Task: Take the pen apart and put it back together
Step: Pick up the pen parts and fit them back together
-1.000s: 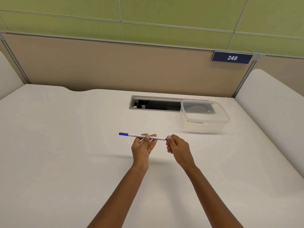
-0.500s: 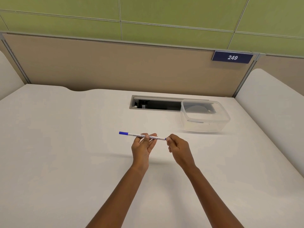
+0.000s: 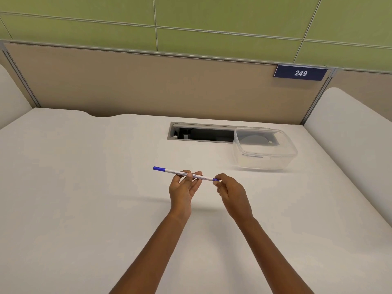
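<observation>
A thin white pen (image 3: 203, 177) with a blue cap on its left end hangs nearly level above the white desk (image 3: 84, 198). My left hand (image 3: 184, 188) pinches the barrel near its middle between thumb and fingertips, palm up. My right hand (image 3: 232, 193) pinches the blue piece at the pen's right end; its fingers hide most of that piece. The blue left end (image 3: 159, 169) sticks out free to the left.
A clear plastic container (image 3: 265, 148) with a lid stands at the back right of the desk, next to a dark cable slot (image 3: 201, 134). A beige partition with a blue sign reading 249 (image 3: 300, 73) closes the back. White side panels flank the desk.
My right hand has shifted slightly to the right, and a little of the blue right end now shows between barrel and fingers. The left hand holds the barrel as before.
</observation>
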`<move>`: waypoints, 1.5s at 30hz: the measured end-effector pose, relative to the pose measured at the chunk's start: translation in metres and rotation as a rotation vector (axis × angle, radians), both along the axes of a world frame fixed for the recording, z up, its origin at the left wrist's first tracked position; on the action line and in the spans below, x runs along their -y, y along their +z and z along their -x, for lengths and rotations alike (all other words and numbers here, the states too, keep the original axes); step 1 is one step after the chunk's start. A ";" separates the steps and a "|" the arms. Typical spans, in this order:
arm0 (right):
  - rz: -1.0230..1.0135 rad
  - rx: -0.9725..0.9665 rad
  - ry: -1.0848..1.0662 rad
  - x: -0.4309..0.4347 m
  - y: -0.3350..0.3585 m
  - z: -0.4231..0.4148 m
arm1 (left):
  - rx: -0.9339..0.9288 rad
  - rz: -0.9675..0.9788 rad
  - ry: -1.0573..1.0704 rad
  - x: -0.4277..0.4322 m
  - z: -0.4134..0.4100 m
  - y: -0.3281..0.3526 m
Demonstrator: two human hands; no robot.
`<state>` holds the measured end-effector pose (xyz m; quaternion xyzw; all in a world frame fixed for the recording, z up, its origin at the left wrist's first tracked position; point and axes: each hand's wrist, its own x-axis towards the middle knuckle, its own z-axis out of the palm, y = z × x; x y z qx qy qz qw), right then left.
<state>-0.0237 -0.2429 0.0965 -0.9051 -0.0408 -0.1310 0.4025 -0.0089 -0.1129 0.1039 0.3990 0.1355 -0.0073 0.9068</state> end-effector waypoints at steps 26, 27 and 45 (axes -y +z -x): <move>0.108 0.108 0.016 -0.001 0.002 0.002 | -0.010 0.003 0.006 0.002 0.002 -0.003; 0.054 0.074 0.014 -0.002 0.002 0.001 | -0.005 0.004 0.003 0.002 0.002 -0.003; -0.279 -0.077 -0.020 -0.016 0.014 -0.004 | 0.092 -0.068 -0.048 0.011 0.003 -0.006</move>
